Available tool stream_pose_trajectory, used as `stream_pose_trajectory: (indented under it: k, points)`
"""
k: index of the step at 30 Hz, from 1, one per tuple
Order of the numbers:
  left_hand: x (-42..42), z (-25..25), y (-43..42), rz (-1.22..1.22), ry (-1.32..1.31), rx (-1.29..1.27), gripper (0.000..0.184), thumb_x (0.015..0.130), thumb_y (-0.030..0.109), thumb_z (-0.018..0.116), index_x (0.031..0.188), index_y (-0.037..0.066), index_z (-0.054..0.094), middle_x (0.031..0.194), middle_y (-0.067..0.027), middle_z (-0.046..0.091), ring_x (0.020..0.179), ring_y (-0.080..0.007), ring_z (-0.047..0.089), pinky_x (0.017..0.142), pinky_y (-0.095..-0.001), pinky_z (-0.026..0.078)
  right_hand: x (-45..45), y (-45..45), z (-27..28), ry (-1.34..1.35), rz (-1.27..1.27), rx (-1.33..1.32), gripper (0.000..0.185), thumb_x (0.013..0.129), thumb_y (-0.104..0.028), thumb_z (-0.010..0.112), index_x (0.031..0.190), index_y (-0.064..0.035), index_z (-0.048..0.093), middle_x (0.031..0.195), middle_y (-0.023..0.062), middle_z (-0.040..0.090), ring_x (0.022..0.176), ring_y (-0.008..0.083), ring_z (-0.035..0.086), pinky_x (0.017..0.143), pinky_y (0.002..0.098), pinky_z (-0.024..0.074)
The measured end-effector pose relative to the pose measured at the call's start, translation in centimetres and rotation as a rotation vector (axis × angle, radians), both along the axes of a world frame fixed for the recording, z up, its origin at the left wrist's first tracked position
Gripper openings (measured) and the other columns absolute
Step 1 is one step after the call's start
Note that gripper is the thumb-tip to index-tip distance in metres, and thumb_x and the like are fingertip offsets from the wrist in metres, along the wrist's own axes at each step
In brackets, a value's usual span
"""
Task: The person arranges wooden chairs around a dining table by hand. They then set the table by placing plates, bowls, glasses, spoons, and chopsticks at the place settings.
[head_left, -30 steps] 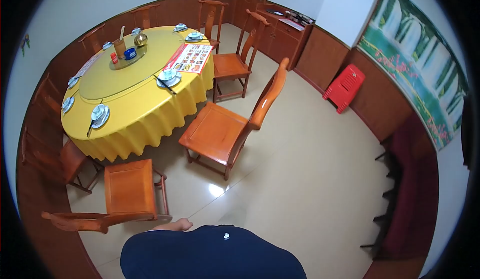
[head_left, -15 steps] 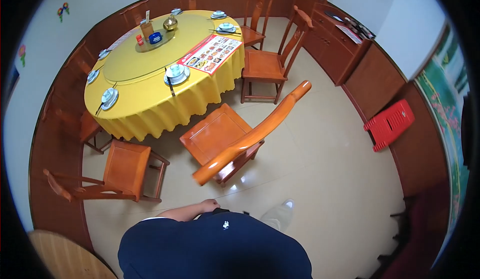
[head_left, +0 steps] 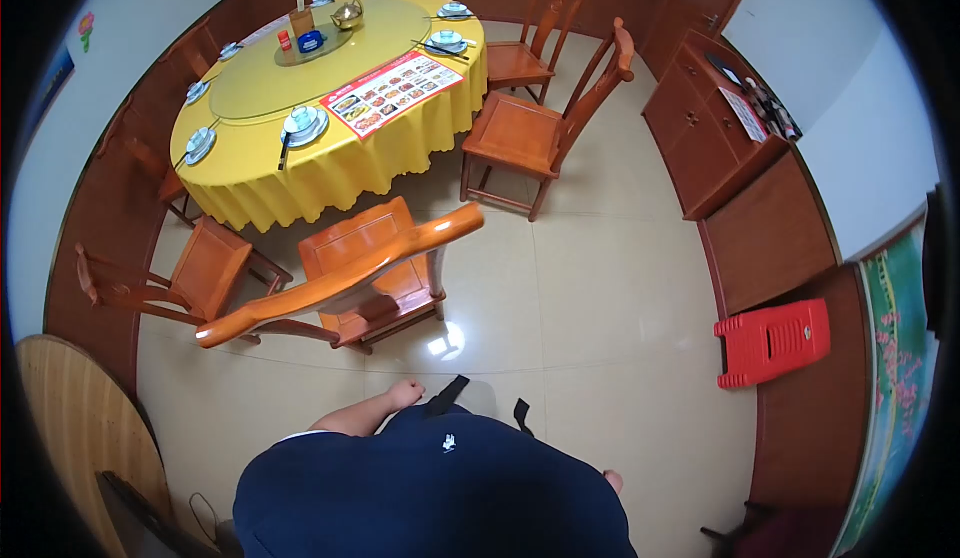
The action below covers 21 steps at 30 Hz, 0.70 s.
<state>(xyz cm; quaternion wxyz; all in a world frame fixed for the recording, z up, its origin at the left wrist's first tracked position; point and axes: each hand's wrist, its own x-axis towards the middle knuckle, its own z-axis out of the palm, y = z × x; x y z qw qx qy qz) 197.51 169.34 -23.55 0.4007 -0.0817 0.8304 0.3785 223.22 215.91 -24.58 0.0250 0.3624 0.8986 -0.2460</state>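
My left hand [head_left: 405, 393] hangs in front of my waist, its fingers loosely curled with nothing seen in them. It touches none of the furniture. Only a small part of my right hand [head_left: 613, 480] shows beside my shirt, its fingers mostly hidden. Ahead of my left hand stands a wooden chair [head_left: 358, 236], its curved top rail towards me and its seat facing the table. Beyond it is a round table with a yellow cloth [head_left: 330, 183], bearing a printed menu sheet [head_left: 392, 93] and a bowl-and-plate setting [head_left: 304, 125] with chopsticks.
More wooden chairs [head_left: 515, 133] ring the table. A cabinet [head_left: 700, 123] stands against the right wall, with red plastic stools [head_left: 775, 343] nearer me. A round wooden board [head_left: 85, 413] leans at the lower left. Tiled floor [head_left: 590, 298] lies between the chairs and the stools.
My view has turned right and moved, so the table and near chair sit further left. My right hand has come into sight; my left hand stays near my waist.
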Motion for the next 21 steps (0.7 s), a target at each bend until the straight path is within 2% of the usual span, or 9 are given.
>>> stream_pose_trajectory:
  k: [2, 4, 6, 10, 14, 16, 17, 19, 21]
  points:
    - [-1.0, -1.8, 1.7, 0.034, -0.046, -0.005, 0.031, 0.070, 0.032, 0.046, 0.075, 0.005, 0.059, 0.079, -0.0156, 0.059, 0.076, -0.0253, 0.057, 0.068, -0.0325, 0.044, -8.5, 1.5, 3.6, 0.233, -0.736, -0.705, 0.010, 0.074, -0.010, 0.043, 0.066, -0.0057, 0.047, 0.053, 0.0064, 0.049, 0.043, 0.0153, 0.049, 0.039, 0.0253, 0.0415]
    - [-2.0, -3.3, 3.5, 0.051, -0.098, -0.005, 0.034, 0.071, 0.035, 0.045, 0.077, 0.005, 0.060, 0.081, -0.0162, 0.059, 0.078, -0.0253, 0.057, 0.069, -0.0316, 0.044, -13.8, 3.6, 0.8, 0.175, -0.568, -0.818, 0.008, 0.074, -0.011, 0.043, 0.075, -0.0043, 0.047, 0.059, 0.0074, 0.051, 0.047, 0.0145, 0.051, 0.042, 0.0253, 0.0437]
    - [-3.3, -4.6, 5.1, -0.282, -0.183, -0.235, 0.042, 0.072, 0.041, 0.043, 0.087, 0.005, 0.060, 0.088, -0.0196, 0.057, 0.083, -0.0279, 0.056, 0.071, -0.0314, 0.043, -19.3, 2.7, 0.9, 0.149, -0.393, -0.957, 0.009, 0.075, -0.011, 0.043, 0.077, -0.0038, 0.049, 0.062, 0.0071, 0.052, 0.052, 0.0142, 0.052, 0.045, 0.0252, 0.0439]
    - [-10.3, -15.2, 9.4, -0.568, -0.449, -0.013, 0.051, 0.072, 0.045, 0.042, 0.095, 0.003, 0.057, 0.095, -0.0231, 0.054, 0.089, -0.0327, 0.053, 0.076, -0.0328, 0.041, -30.5, 1.1, 5.7, -0.005, 0.005, -0.866, 0.013, 0.072, -0.010, 0.045, 0.066, -0.0006, 0.051, 0.060, 0.0077, 0.053, 0.051, 0.0145, 0.052, 0.046, 0.0281, 0.0435]
    - [-22.6, -4.8, 20.2, -0.551, -0.012, -0.186, 0.049, 0.073, 0.043, 0.038, 0.096, 0.003, 0.056, 0.097, -0.0253, 0.052, 0.090, -0.0366, 0.051, 0.081, -0.0368, 0.039, -38.9, 6.0, 6.0, -0.088, 0.140, -0.856, 0.012, 0.072, -0.010, 0.044, 0.067, -0.0012, 0.050, 0.060, 0.0074, 0.053, 0.050, 0.0143, 0.051, 0.045, 0.0275, 0.0431]
    - [-28.8, -1.2, 25.7, -0.410, 0.074, -0.212, 0.044, 0.073, 0.036, 0.035, 0.088, 0.001, 0.058, 0.091, -0.0231, 0.055, 0.087, -0.0377, 0.052, 0.079, -0.0405, 0.039, -42.3, 10.2, 5.6, -0.094, 0.085, -0.869, 0.011, 0.072, -0.009, 0.044, 0.067, -0.0014, 0.050, 0.059, 0.0073, 0.052, 0.050, 0.0141, 0.051, 0.044, 0.0272, 0.0429]
    - [-32.1, -9.4, 26.7, -0.611, 0.251, -0.183, 0.040, 0.073, 0.033, 0.038, 0.082, 0.000, 0.058, 0.086, -0.0215, 0.056, 0.079, -0.0347, 0.055, 0.074, -0.0394, 0.042, -44.0, 12.4, 5.8, -0.087, 0.043, -0.872, 0.011, 0.072, -0.009, 0.044, 0.068, -0.0016, 0.050, 0.059, 0.0072, 0.052, 0.050, 0.0141, 0.051, 0.044, 0.0271, 0.0427]
    - [-37.0, -2.1, 31.8, -0.020, 0.148, 0.119, 0.033, 0.073, 0.029, 0.043, 0.080, -0.001, 0.056, 0.079, -0.0167, 0.058, 0.069, -0.0266, 0.057, 0.066, -0.0343, 0.045, -47.1, 16.8, 5.8, -0.069, -0.046, -0.878, 0.011, 0.073, -0.009, 0.043, 0.068, -0.0019, 0.050, 0.059, 0.0071, 0.052, 0.049, 0.0140, 0.051, 0.044, 0.0268, 0.0425]
    - [-40.7, 0.4, 35.3, 0.213, 0.163, 0.332, 0.028, 0.076, 0.024, 0.047, 0.084, -0.003, 0.052, 0.076, -0.0124, 0.057, 0.068, -0.0191, 0.056, 0.062, -0.0299, 0.045, -50.1, 21.2, 5.6, -0.048, -0.131, -0.886, 0.010, 0.073, -0.009, 0.043, 0.068, -0.0021, 0.050, 0.059, 0.0070, 0.052, 0.049, 0.0138, 0.051, 0.043, 0.0264, 0.0423]
